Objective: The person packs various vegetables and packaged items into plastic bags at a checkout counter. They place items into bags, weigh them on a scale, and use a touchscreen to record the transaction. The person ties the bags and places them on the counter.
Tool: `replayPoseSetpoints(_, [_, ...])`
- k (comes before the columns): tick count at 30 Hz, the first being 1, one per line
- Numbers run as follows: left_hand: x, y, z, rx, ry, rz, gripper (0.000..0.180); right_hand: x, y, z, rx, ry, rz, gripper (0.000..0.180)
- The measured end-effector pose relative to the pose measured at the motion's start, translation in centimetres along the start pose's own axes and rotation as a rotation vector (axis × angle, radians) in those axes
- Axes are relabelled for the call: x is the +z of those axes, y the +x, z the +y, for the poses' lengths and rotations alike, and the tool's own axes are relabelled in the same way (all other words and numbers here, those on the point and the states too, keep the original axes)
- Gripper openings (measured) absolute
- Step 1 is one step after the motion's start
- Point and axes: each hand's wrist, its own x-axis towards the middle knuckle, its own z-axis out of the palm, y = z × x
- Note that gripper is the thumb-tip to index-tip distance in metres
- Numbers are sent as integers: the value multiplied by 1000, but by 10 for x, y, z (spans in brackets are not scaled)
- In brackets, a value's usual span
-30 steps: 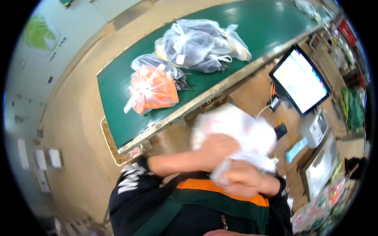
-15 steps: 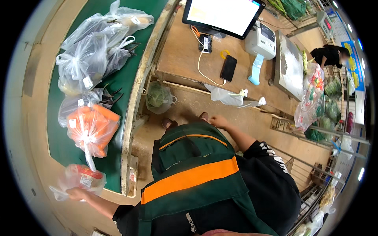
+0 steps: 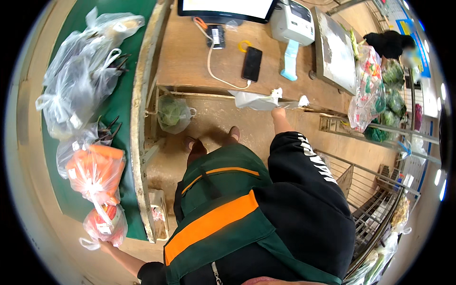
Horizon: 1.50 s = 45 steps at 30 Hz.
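Note:
My left hand (image 3: pixel 105 245) is at the lower left, with its fingers closed at the lower end of a clear plastic bag (image 3: pixel 114 227) with something red inside; the bag partly hides them. The bag lies on the green surface (image 3: pixel 135 209), right against a tied bag of carrots (image 3: pixel 97 171). My right hand (image 3: pixel 279 114) reaches forward to the front edge of the wooden table. Its fingers are closed at the edge of the white plastic bags (image 3: pixel 251 100) hanging there.
More clear bags (image 3: pixel 76 90) lie farther up the green surface. On the table (image 3: pixel 190 52) are a monitor (image 3: pixel 225 10), a label printer (image 3: pixel 293 23), a phone (image 3: pixel 252 64) and a metal scale (image 3: pixel 335 52). A bag of green vegetables (image 3: pixel 174 114) hangs below. Another person (image 3: pixel 389 45) stands far right.
My left hand has brought the bag with red contents rightward onto the green surface, against the carrots. My right hand has gone from beside the apron to the white bags. The view has shifted.

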Motion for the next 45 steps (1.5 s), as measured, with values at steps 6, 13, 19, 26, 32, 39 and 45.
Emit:
replayPoseSetpoints(6, [23,-136,73,540,138,477,47,-28,26,18,10,102,639,30])
replayPoseSetpoints(13, [134,-496,133,1043,-77,-833,13,-54,29,102,-461,-215,229,27])
replayPoseSetpoints(19, [187,-826,142,1646,203,-1732,15,-49,-28,239,-595,-610,-863,30])
replayPoseSetpoints(26, [186,-1047,82,2666,474,-1813,35,-288,-49,205,-749,-58,-445,30])
replayPoseSetpoints(32, [126,-1139,66,2487,103,-2178,16,-449,-68,206,-656,70,-72,32])
replayPoseSetpoints(39, [97,-1197,100,1774,479,-2751,24,-461,-70,211,-442,977,-265,24])
replayPoseSetpoints(45, [174,-1269,197,1177,646,-2485,10,-518,18,204,-621,338,541,14])
